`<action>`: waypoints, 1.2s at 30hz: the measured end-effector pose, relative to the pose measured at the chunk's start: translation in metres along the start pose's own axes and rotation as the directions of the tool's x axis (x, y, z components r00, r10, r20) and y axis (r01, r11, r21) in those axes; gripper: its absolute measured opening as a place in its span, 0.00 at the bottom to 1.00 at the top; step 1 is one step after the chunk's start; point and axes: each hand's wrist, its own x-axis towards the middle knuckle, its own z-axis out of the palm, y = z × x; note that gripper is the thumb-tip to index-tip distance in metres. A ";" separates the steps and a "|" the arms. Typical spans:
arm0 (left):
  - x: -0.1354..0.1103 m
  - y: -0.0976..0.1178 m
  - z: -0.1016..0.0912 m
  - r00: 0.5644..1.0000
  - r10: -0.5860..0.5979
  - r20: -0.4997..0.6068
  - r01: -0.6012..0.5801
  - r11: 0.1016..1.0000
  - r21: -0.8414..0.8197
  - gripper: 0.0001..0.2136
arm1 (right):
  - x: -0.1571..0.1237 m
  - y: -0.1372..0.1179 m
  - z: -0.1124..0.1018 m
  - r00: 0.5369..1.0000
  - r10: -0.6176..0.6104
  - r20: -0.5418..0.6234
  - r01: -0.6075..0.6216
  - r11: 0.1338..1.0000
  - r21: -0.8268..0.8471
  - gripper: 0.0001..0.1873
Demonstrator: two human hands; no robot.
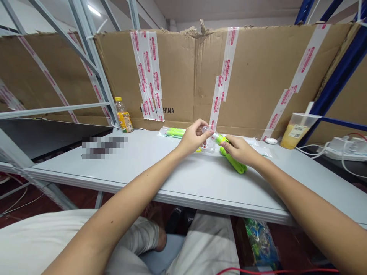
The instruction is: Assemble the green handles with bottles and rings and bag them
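My left hand pinches a small clear plastic cap above the white table. My right hand grips a green pen-like tube near its tip, its end touching the clear cap. Another green tube lies on the table under my right hand. A few small clear and white pieces stand on the table just below both hands.
A bagged green item lies behind my left hand. A yellow drink bottle stands at the back left, a plastic cup of yellow drink at the back right beside a power strip. A taped cardboard wall closes the back.
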 end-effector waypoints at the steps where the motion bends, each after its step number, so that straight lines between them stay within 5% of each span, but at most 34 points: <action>1: 0.000 0.000 -0.001 1.000 -0.004 0.009 0.004 1.000 0.018 0.18 | 0.000 0.001 0.000 1.000 -0.006 0.003 0.006 1.000 -0.025 0.20; 12: 0.000 0.004 -0.005 0.968 -0.059 0.243 0.064 0.998 -0.015 0.18 | 0.000 0.000 -0.001 0.999 0.033 -0.006 -0.033 0.999 -0.020 0.22; 16: 0.004 0.003 -0.003 0.991 -0.127 0.052 0.128 0.992 -0.007 0.23 | 0.000 -0.001 0.001 0.997 0.054 -0.060 -0.056 0.998 -0.035 0.21; 19: 0.008 -0.002 -0.005 0.971 -0.137 -0.196 0.165 0.976 0.140 0.19 | 0.000 -0.001 0.001 0.996 0.053 -0.071 -0.058 0.995 -0.080 0.21; 21: 0.010 -0.005 -0.008 0.962 -0.112 -0.248 0.173 0.955 0.241 0.24 | 0.001 -0.001 0.001 0.997 0.048 -0.058 -0.054 0.991 -0.120 0.21; 24: 0.010 -0.006 -0.012 0.988 -0.088 -0.127 0.123 0.947 0.298 0.27 | 0.000 -0.001 0.001 0.999 0.025 -0.022 -0.029 0.982 -0.184 0.20; 30: 0.008 -0.003 -0.017 0.977 0.007 0.211 -0.034 0.991 0.126 0.14 | 0.000 0.002 -0.001 0.999 0.031 -0.012 -0.033 0.974 -0.223 0.20; 33: 0.006 0.001 -0.012 0.977 -0.029 0.212 0.006 0.994 0.106 0.15 | 0.001 0.000 -0.001 0.999 0.034 -0.015 -0.037 0.975 -0.218 0.20; 36: 0.004 0.003 -0.005 0.987 -0.138 0.079 0.125 0.979 0.159 0.18 | 0.001 -0.002 0.000 1.000 0.018 -0.016 -0.021 0.973 -0.230 0.20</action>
